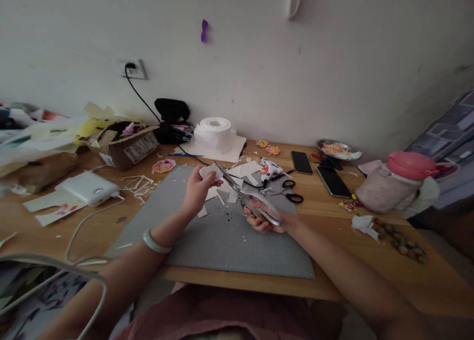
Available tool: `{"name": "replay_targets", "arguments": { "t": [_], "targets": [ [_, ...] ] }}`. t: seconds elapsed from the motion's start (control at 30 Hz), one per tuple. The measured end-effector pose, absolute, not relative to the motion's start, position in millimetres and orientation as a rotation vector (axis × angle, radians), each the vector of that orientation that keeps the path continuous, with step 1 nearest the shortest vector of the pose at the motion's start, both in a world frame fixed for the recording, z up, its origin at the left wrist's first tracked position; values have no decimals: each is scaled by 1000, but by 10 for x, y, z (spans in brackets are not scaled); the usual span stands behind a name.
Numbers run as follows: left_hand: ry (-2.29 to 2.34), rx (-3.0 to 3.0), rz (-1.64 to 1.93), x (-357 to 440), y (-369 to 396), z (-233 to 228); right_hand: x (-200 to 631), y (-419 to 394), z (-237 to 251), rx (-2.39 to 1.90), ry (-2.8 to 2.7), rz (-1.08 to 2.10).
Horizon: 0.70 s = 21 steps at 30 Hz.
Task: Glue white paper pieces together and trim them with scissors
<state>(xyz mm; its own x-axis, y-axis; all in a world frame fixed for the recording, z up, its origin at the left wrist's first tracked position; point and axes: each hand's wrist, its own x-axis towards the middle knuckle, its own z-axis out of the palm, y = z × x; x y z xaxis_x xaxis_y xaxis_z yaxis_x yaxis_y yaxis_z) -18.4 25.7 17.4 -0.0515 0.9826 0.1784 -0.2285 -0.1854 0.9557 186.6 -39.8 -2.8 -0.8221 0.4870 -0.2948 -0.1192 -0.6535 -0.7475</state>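
Observation:
My left hand (199, 188) pinches a small piece of white paper (210, 171) above the grey cutting mat (237, 253). In my right hand (263, 221) is a large pair of silver scissors (272, 211), with my fingers through and around its handles. The blades point up and left, their tips at the paper's right edge; whether they are cutting into it I cannot tell. White paper scraps (232, 197) lie on the mat under and between my hands.
A white glue gun (270, 169) and small black scissors (295, 198) lie at the mat's right. Two phones (301, 162) are beyond. A white paper roll (214, 135) stands at the back. Left are a power bank (88, 188) with cable and a cardboard box (128, 147).

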Motion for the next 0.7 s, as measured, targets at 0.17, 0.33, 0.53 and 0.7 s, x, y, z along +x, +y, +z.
{"name": "replay_targets", "arguments": {
  "t": [0.17,0.33,0.53,0.7],
  "targets": [
    [961,1153,1463,-188,255,183,1865,-400,-24,-721,-1070,2464],
    [967,1154,1469,-193,266,167,1852,-402,-25,-764,-1071,2441],
    [963,1163,1481,-197,260,173,1846,-398,-45,-772,-1065,2436],
    [989,1169,1488,-196,256,183,1854,-405,-44,-747,-1054,2443]
  ]
}}
